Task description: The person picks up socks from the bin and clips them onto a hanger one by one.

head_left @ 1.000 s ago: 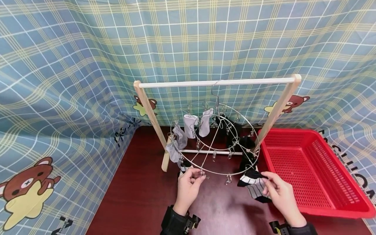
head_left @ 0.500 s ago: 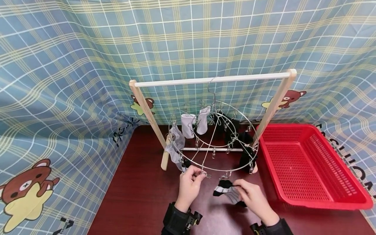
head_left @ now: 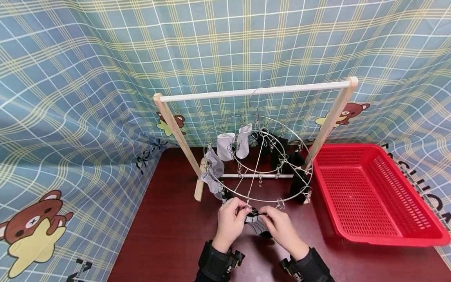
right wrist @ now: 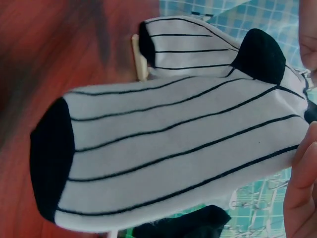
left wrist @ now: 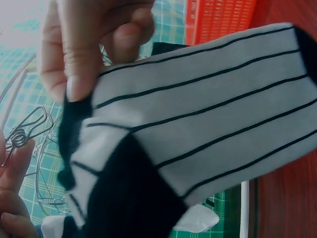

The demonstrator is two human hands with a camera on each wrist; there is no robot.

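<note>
At the front of a round wire hanger, my left hand pinches a metal wire clip. My right hand is close beside it, holding a white sock with black stripes, black toe and black heel by its dark cuff between thumb and fingers. The cuff is up near the clip; whether it lies between the clip's jaws is hidden by the fingers. Behind it, the right wrist view has a second striped sock.
White socks, grey socks and black socks hang around the hanger. It hangs from a white bar on a wooden stand. A red basket stands to the right on the dark red table. Plaid cloth surrounds the table.
My right hand has carried the striped sock leftward from beside the basket to the clip in my left hand. The left hand has stayed on the clip, shifting only slightly.
</note>
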